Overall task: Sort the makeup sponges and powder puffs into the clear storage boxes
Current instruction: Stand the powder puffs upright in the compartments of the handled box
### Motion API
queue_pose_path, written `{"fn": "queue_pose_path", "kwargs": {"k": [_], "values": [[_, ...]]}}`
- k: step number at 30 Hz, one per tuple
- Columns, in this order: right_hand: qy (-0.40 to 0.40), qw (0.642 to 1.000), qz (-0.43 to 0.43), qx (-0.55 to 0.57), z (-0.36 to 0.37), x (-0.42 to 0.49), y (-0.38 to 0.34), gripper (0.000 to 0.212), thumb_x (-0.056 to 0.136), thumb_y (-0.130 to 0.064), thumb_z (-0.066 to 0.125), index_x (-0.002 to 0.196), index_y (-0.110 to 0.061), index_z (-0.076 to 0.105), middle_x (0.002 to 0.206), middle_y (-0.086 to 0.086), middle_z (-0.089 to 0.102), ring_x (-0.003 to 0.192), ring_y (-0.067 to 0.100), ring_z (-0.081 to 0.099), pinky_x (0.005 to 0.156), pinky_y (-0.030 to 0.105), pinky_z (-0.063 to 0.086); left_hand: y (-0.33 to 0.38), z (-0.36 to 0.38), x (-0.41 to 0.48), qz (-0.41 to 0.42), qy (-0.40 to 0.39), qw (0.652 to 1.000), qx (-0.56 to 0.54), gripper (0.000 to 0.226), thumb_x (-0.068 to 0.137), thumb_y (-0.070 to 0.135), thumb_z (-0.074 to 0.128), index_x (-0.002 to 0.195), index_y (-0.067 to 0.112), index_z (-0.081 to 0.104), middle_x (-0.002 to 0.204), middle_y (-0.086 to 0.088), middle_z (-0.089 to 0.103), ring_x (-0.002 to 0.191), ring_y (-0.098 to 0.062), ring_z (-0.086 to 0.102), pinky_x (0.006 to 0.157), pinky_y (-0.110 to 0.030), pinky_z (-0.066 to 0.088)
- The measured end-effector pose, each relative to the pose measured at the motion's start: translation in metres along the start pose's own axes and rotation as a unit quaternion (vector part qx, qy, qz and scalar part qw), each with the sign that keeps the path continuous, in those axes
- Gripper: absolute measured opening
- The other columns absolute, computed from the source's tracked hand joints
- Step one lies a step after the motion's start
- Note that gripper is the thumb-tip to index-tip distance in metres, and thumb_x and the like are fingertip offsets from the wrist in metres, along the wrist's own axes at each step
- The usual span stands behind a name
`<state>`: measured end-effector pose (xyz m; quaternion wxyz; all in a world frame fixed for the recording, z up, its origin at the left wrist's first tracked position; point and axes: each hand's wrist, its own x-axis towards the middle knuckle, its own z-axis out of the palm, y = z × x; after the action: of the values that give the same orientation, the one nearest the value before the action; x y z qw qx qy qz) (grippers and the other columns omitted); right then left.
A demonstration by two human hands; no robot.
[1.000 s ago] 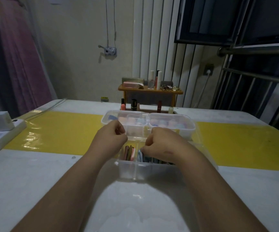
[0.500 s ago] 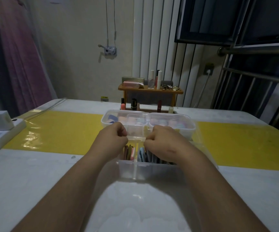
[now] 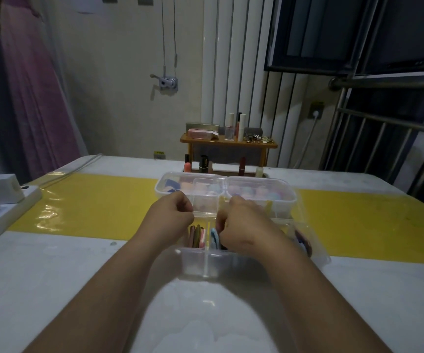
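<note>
Table [image 3: 53,276], white with a yellow band, is taken up at centre by the task's things. Near divided clear box [image 3: 231,263] is set closest. Two far clear boxes [image 3: 262,197] lie just behind it, side by side, with pale sponges seen blurred through the walls. Small clear box [image 3: 206,200] stands between them, above the near box's back edge.

Left hand [image 3: 170,217] is held at that small box's near left corner and right hand [image 3: 244,222] at its near right, over the near box's right compartment. Both sets of fingers are curled in. The tips are hidden behind the knuckles, so it cannot be told whether anything is clamped.

Powder puffs [image 3: 197,235] are stood on edge in the left compartment, and a blue puff [image 3: 214,236] is just right of the divider.

Step judged: puffs being packed, or the small box being handled. Next move likely calls for a clean pinch without tipping the upright row. The right compartment's contents are mostly hidden by the right hand, and the dim light blurs detail.
</note>
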<state>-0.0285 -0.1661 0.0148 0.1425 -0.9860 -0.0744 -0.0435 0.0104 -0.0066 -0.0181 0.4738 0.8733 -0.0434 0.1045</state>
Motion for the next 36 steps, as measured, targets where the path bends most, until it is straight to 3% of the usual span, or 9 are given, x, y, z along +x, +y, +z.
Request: {"fn": "queue_pose_path", "kwargs": {"k": [4, 8, 15, 18, 21, 24, 27, 30, 36], "values": [[0.041, 0.999, 0.007, 0.028, -0.002, -0.001, 0.006, 0.016, 0.077, -0.022, 0.073, 0.086, -0.028, 0.061, 0.099, -0.006, 0.050, 0.090, 0.016, 0.050, 0.081, 0.036, 0.054, 0.002, 0.001, 0.000, 0.001, -0.001, 1.000, 0.010, 0.013, 0.079, 0.002, 0.059, 0.079, 0.014, 0.062, 0.075, -0.003, 0.064, 0.069, -0.021, 0.059, 0.056, -0.028, 0.042], [0.043, 0.996, 0.008, 0.073, -0.006, -0.002, 0.014, 0.013, 0.083, -0.028, 0.070, 0.095, -0.028, 0.074, 0.089, -0.011, 0.059, 0.078, 0.007, 0.055, 0.065, 0.024, 0.050, 0.000, 0.000, 0.002, -0.002, -0.002, 1.000, 0.002, 0.012, 0.078, 0.002, 0.058, 0.078, 0.014, 0.061, 0.073, -0.003, 0.063, 0.068, -0.022, 0.059, 0.056, -0.028, 0.043], [0.035, 0.981, 0.006, 0.191, -0.010, -0.001, 0.036, 0.028, 0.090, -0.012, 0.054, 0.100, -0.032, 0.072, 0.098, -0.009, 0.062, 0.086, 0.008, 0.059, 0.071, 0.024, 0.051, -0.005, -0.004, 0.006, -0.020, 0.005, 0.999, -0.045, 0.016, 0.080, 0.001, 0.057, 0.075, 0.016, 0.064, 0.073, -0.008, 0.063, 0.060, -0.026, 0.057, 0.057, -0.036, 0.050], [0.058, 0.974, 0.009, 0.221, -0.008, 0.001, 0.039, 0.034, 0.090, -0.007, 0.049, 0.096, -0.032, 0.072, 0.106, -0.006, 0.066, 0.087, 0.008, 0.061, 0.070, 0.023, 0.052, -0.009, -0.013, 0.009, -0.035, 0.045, 0.995, -0.079, 0.026, 0.079, -0.002, 0.054, 0.072, 0.020, 0.065, 0.084, -0.007, 0.067, 0.074, -0.028, 0.064, 0.063, -0.038, 0.056], [0.065, 0.973, -0.003, 0.222, -0.005, 0.003, 0.042, 0.033, 0.091, -0.008, 0.049, 0.099, -0.031, 0.072, 0.107, -0.007, 0.067, 0.089, 0.006, 0.061, 0.073, 0.023, 0.052, -0.017, -0.019, 0.015, -0.034, 0.091, 0.995, -0.026, 0.031, 0.082, -0.004, 0.052, 0.075, 0.023, 0.065, 0.085, -0.001, 0.066, 0.077, -0.021, 0.059, 0.060, -0.028, 0.043], [0.070, 0.973, -0.019, 0.220, -0.004, 0.004, 0.044, 0.032, 0.094, -0.010, 0.050, 0.101, -0.032, 0.071, 0.107, -0.010, 0.065, 0.091, 0.004, 0.058, 0.074, 0.020, 0.049, -0.028, -0.023, 0.020, -0.057, 0.113, 0.991, 0.033, 0.027, 0.082, 0.001, 0.054, 0.080, 0.025, 0.067, 0.089, -0.002, 0.068, 0.082, -0.024, 0.061, 0.068, -0.031, 0.048], [0.080, 0.971, -0.025, 0.225, -0.003, 0.004, 0.046, 0.031, 0.095, -0.010, 0.050, 0.098, -0.034, 0.069, 0.103, -0.012, 0.063, 0.089, 0.005, 0.059, 0.071, 0.020, 0.049, -0.038, -0.020, 0.021, -0.083, 0.063, 0.986, 0.134, 0.022, 0.086, 0.016, 0.060, 0.102, 0.026, 0.069, 0.097, 0.001, 0.068, 0.088, -0.020, 0.063, 0.078, -0.032, 0.051], [0.077, 0.970, -0.026, 0.228, -0.001, 0.004, 0.046, 0.029, 0.095, -0.012, 0.051, 0.097, -0.035, 0.069, 0.101, -0.013, 0.062, 0.089, 0.006, 0.059, 0.071, 0.021, 0.050, -0.042, -0.014, 0.019, -0.084, 0.007, 0.977, 0.195, 0.033, 0.082, 0.029, 0.067, 0.115, 0.027, 0.069, 0.110, -0.002, 0.070, 0.096, -0.021, 0.064, 0.083, -0.033, 0.053], [0.072, 0.972, -0.025, 0.223, 0.003, 0.007, 0.048, 0.028, 0.096, -0.014, 0.052, 0.099, -0.037, 0.069, 0.102, -0.014, 0.062, 0.090, 0.005, 0.058, 0.080, 0.027, 0.054, -0.044, -0.011, 0.020, -0.079, -0.025, 0.933, 0.350, 0.033, 0.084, 0.044, 0.061, 0.106, 0.020, 0.068, 0.103, -0.006, 0.065, 0.092, -0.027, 0.060, 0.076, -0.034, 0.052]]}}
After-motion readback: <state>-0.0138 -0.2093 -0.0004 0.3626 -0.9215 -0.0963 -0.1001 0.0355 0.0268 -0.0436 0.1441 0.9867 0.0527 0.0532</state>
